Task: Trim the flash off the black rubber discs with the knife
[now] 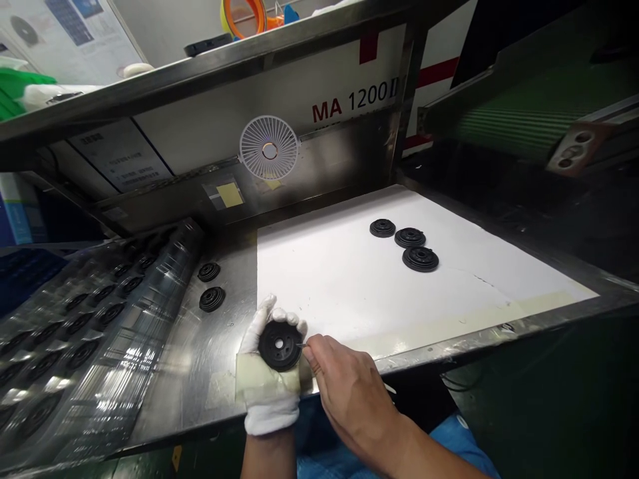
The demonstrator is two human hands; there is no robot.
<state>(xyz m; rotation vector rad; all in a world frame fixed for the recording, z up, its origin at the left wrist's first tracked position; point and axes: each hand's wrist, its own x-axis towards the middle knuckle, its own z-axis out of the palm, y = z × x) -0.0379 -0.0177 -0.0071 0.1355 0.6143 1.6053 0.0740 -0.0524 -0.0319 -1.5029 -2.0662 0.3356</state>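
The bare right hand pinches a thin tool against a black round part. The white-gloved left hand cups that part, fingers curled around it. Three more black parts lie on the white sheet.

1 head-worn camera looked forward and down, close over the steel bench. The white sheet lay toward 12 o'clock, the hands nearest at 6 o'clock.

Steel surface is carrying a white sheet bearing three black discs; two more discs are lying on bare metal beside a clear tray of discs at left
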